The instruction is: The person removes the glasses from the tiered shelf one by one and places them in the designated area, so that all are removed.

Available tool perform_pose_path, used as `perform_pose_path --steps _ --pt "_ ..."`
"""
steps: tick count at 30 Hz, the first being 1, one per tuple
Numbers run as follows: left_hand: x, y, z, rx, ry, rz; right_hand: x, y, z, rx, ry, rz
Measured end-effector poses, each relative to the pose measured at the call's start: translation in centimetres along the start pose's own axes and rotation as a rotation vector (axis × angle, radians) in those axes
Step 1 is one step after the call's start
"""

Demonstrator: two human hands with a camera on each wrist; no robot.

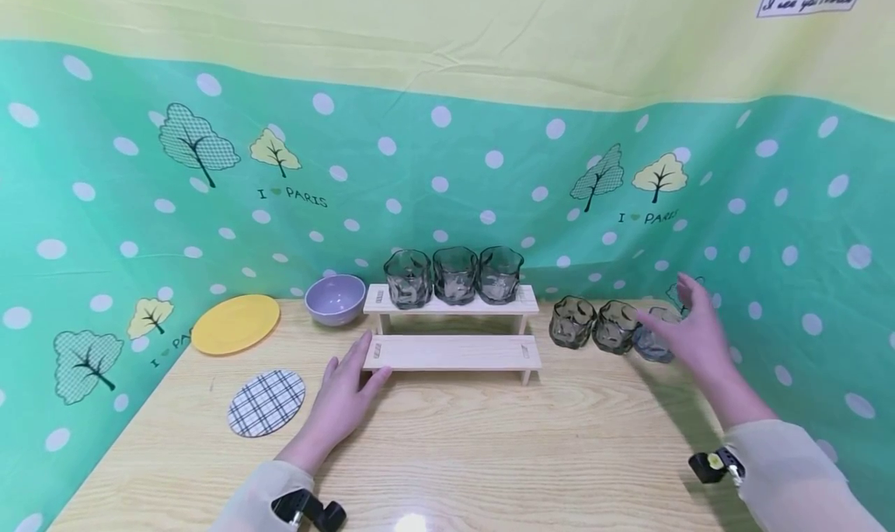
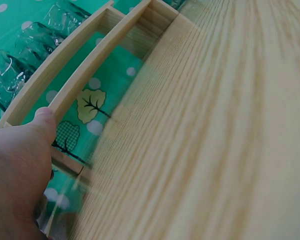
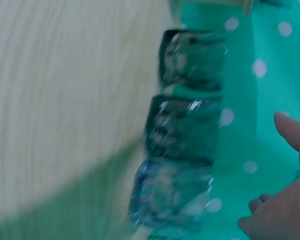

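A two-tier wooden rack [image 1: 453, 351] stands on the table, with three smoky grey glasses [image 1: 456, 276] in a row on its upper tier. My left hand [image 1: 343, 396] touches the left end of the lower tier. In the left wrist view, the thumb [image 2: 45, 117] is at that tier's front edge, and the other fingers are mostly hidden. Right of the rack, two dark glasses [image 1: 615, 327] and a bluish glass [image 1: 653, 336] form another row. My right hand [image 1: 688, 326] is raised beside the bluish glass, thumb and fingers spread and holding nothing.
A purple bowl [image 1: 336, 300] sits left of the rack. Farther left are a yellow plate [image 1: 235, 325] and a round plaid coaster [image 1: 266, 403]. The green dotted cloth [image 1: 433, 182] hangs behind and along both sides of the wooden table [image 1: 489, 454].
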State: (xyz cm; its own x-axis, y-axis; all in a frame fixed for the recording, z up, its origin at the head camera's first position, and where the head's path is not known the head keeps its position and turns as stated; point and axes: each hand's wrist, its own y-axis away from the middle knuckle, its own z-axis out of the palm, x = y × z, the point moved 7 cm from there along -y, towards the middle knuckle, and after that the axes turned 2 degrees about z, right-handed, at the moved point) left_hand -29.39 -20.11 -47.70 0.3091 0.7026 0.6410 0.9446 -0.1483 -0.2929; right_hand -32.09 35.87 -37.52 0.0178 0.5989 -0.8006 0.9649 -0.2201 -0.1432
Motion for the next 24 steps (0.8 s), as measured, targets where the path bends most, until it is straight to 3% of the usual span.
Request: perform_pose_path --steps 12,24 --pt "-0.1 0.1 0.1 -0.001 -0.002 -0.004 -6.8 1.4 3.6 -0.078 -0.099 -0.097" --pt "0.0 0.1 0.0 0.007 -0.006 0.006 -11.5 1.8 6.4 -0.118 -0.154 -0.181"
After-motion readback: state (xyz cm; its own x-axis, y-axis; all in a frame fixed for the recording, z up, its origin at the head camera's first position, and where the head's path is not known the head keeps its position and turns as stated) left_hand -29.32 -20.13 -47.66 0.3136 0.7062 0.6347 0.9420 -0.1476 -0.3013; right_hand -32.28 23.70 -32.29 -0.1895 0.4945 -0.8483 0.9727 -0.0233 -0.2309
